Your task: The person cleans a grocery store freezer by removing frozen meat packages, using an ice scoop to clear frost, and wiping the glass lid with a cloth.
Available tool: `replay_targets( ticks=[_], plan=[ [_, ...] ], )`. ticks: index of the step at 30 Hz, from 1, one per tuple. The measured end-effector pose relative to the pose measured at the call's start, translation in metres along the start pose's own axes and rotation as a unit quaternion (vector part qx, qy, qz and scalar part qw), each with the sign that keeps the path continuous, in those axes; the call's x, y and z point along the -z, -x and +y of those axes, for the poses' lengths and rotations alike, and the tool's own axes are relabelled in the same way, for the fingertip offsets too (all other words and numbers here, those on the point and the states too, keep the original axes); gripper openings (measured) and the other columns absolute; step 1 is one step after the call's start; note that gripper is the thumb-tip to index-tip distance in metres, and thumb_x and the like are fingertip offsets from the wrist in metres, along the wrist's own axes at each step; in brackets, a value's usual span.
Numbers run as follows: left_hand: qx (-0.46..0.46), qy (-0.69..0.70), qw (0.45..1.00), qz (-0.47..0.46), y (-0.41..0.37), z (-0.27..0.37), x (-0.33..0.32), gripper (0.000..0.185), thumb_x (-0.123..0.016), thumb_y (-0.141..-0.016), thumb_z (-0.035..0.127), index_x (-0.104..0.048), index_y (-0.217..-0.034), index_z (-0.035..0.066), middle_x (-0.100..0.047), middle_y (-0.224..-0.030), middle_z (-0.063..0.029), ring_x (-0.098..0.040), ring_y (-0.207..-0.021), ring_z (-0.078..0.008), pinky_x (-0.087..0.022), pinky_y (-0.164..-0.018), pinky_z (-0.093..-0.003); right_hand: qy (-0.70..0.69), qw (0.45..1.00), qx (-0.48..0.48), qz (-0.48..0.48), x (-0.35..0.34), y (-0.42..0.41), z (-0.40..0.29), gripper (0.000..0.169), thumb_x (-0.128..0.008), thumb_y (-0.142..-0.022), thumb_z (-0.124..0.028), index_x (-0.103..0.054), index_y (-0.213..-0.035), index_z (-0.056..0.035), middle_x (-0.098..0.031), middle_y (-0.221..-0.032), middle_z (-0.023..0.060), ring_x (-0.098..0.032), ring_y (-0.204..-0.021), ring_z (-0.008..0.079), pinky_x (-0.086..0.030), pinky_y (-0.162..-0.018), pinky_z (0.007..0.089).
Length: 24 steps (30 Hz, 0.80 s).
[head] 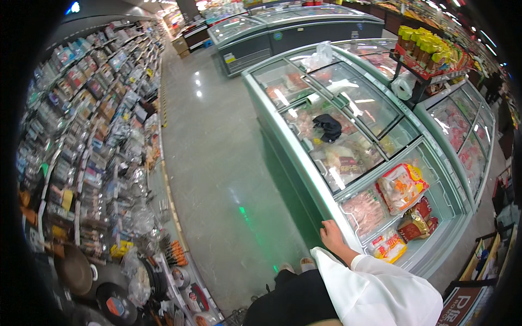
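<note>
My right hand (332, 236), in a white sleeve, hangs beside the near edge of a chest freezer (297, 157). It holds nothing, and its fingers are loosely bent and a little apart. Whether it touches the freezer's rim I cannot tell. In the uncovered near end of the freezer lie a white, red and yellow bag of frozen food (401, 188), pale pink frozen meat (364, 211), dark red and gold packs (419, 223) and a yellow and white pack (387, 245). My left hand is out of view.
A black cloth item (327, 127) lies on the freezer's glass lid. Kitchenware shelves (91, 150) with frying pans (74, 269) line the left side of the aisle floor (208, 163). More chest freezers (310, 36) stand beyond; yellow-topped packages (422, 42) fill a raised rack.
</note>
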State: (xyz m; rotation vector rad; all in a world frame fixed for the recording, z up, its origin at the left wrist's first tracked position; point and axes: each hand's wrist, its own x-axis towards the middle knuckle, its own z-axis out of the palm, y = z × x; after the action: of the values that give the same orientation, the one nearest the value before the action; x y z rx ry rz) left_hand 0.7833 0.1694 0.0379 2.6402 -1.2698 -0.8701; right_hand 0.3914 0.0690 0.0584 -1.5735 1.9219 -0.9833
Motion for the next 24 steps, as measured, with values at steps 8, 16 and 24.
replay_targets(
  ticks=[8,16,24],
  plan=[
    [-0.001,-0.064,0.996,-0.065,-0.124,0.024,-0.034,0.031,-0.055,-0.088,0.029,-0.065,-0.083,-0.001,-0.065,-0.084,-0.0219,-0.065,-0.081,-0.038,-0.049,-0.068,-0.049,0.078,0.979,-0.079,0.173,0.024,-0.048,0.048,0.017,-0.059,-0.081,-0.003,-0.061,-0.097,0.0019,-0.06,-0.086,0.0191,-0.062,-0.072,0.0318,-0.05,-0.066,0.0392],
    [-0.131,-0.153,0.979,0.038,-0.368,0.091,0.014,0.031,-0.055,-0.087,0.027,-0.067,-0.081,-0.002,-0.067,-0.083,-0.023,-0.065,-0.08,-0.0387,-0.049,-0.068,-0.0493,0.055,0.94,-0.126,0.313,0.03,-0.13,0.026,0.014,-0.061,-0.081,-0.004,-0.064,-0.093,0.0026,-0.063,-0.081,0.0173,-0.062,-0.069,0.0277,-0.05,-0.064,0.0361],
    [-0.457,0.025,0.889,0.026,-0.432,0.469,0.067,0.03,-0.055,-0.086,0.022,-0.064,-0.1,-0.003,-0.066,-0.094,-0.0235,-0.064,-0.089,-0.0398,-0.049,-0.079,-0.0442,0.025,0.902,-0.22,0.37,0.035,-0.121,0.016,0.011,-0.061,-0.08,-0.002,-0.063,-0.09,0.0016,-0.062,-0.087,0.0151,-0.062,-0.068,0.0233,-0.05,-0.061,0.0319]
  ],
)
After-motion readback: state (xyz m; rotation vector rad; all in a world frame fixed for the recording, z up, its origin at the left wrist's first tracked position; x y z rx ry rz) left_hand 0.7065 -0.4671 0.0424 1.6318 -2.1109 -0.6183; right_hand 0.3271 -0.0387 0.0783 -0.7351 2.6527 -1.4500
